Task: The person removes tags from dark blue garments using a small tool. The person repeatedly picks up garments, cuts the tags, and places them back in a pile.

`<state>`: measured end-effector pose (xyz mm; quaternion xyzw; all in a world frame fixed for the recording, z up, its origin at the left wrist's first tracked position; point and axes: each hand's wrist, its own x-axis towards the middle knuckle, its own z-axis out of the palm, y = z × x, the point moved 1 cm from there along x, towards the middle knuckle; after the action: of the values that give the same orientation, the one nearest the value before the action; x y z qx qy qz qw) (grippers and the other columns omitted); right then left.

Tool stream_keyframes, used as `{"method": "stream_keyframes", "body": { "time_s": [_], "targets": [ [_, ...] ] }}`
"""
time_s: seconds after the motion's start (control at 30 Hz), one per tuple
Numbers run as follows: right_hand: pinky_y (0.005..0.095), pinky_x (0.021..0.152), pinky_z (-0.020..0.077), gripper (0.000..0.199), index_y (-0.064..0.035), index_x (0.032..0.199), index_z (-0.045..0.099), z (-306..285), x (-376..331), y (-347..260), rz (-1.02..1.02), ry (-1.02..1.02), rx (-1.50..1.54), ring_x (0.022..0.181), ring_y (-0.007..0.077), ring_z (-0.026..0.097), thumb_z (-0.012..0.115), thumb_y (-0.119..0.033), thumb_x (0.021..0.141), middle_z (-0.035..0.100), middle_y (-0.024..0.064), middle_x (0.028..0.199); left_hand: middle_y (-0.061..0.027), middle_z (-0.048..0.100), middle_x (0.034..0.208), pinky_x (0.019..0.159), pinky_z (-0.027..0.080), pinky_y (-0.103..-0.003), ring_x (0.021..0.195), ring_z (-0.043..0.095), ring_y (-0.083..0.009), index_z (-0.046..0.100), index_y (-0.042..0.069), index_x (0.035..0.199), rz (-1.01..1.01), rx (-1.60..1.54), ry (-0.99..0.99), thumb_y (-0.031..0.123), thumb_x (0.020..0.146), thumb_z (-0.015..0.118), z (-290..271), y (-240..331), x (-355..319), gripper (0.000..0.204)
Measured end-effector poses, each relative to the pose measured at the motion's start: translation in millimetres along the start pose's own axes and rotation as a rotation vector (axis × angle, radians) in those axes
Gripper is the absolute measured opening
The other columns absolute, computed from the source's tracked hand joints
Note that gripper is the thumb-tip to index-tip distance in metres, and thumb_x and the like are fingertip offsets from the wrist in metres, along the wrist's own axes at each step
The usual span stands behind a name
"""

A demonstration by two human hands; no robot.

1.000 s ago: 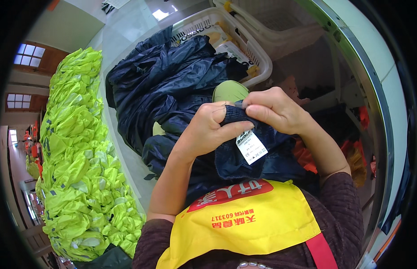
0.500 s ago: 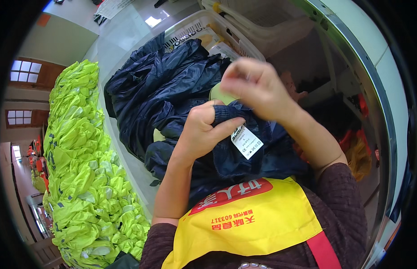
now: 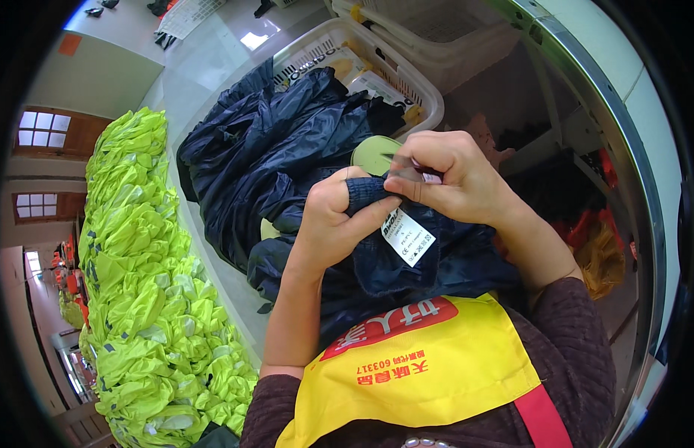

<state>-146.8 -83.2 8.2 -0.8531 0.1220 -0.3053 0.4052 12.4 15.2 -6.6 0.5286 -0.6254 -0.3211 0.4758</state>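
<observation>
My left hand (image 3: 326, 221) is closed around the gathered elastic edge (image 3: 364, 193) of a dark navy garment, thumb on top. A white printed label (image 3: 409, 237) hangs from that edge just below my thumb. My right hand (image 3: 460, 181) is closed in a pinch at the same edge, its fingertips almost touching the left thumb. Between its fingers is a small dark pointed metal tool (image 3: 389, 156) that looks like thread snips; most of it is hidden. Behind the hands lies a rounded pale green piece (image 3: 372, 154).
A heap of navy garments (image 3: 280, 134) lies beyond my hands. Neon yellow garments (image 3: 138, 299) form a long pile at left. A white plastic basket (image 3: 429, 104) holding packages stands at the back. A metal-edged table (image 3: 616, 112) curves along the right.
My right hand has come down from its blurred, raised position to the garment's elastic edge, beside the left thumb. The left hand keeps its hold.
</observation>
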Motion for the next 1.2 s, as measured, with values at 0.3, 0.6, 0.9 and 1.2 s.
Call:
{"method": "stream_keyframes", "body": {
  "time_s": [0.3,0.6,0.9,1.2],
  "targets": [
    [0.0164,0.052,0.0315,0.016,-0.0028,0.086,0.057,-5.6,-8.1,11.5,0.22,0.081,0.367,0.061,0.0002,0.042,0.064,-0.018,0.085,0.05,-0.0057,0.07,-0.0026,0.057,0.072,0.057,0.041,-0.022,0.064,0.054,-0.0105,0.068,-0.001,0.081,0.058,0.037,-0.084,0.0,0.073,0.069,2.5,0.8,-1.9,0.008],
    [0.0213,0.055,0.0362,0.017,-0.0011,0.086,0.061,13.2,2.4,-3.9,0.204,0.05,0.314,0.062,0.0039,0.042,0.071,-0.012,0.076,0.045,-0.0024,0.066,-0.0163,0.06,0.093,0.075,0.046,-0.037,0.085,0.058,-0.0334,0.062,-0.002,0.09,0.101,0.212,-0.139,0.01,0.073,0.068,4.5,15.9,3.5,0.022],
    [0.0279,0.054,0.0409,0.015,-0.0004,0.082,0.057,11.0,1.7,-5.6,-0.044,0.1,0.107,0.056,0.0174,0.046,0.064,-0.013,0.081,0.049,0.009,0.064,-0.0158,0.059,0.09,0.073,0.046,-0.036,0.082,0.058,-0.0315,0.06,0.0,0.088,0.0,0.227,-0.255,0.009,0.07,0.069,8.8,2.3,6.5,0.022],
    [0.0241,0.076,0.0432,0.028,-0.001,0.104,0.056,21.0,23.2,38.0,0.043,-0.017,0.605,0.086,0.0076,0.051,0.049,-0.026,0.094,0.055,0.0008,0.09,-0.0057,0.054,0.08,0.067,0.045,-0.029,0.072,0.056,-0.0198,0.058,0.001,0.079,0.04,0.046,-0.124,0.007,0.064,0.072,-17.1,27.7,-5.9,0.022]
  ]
}}
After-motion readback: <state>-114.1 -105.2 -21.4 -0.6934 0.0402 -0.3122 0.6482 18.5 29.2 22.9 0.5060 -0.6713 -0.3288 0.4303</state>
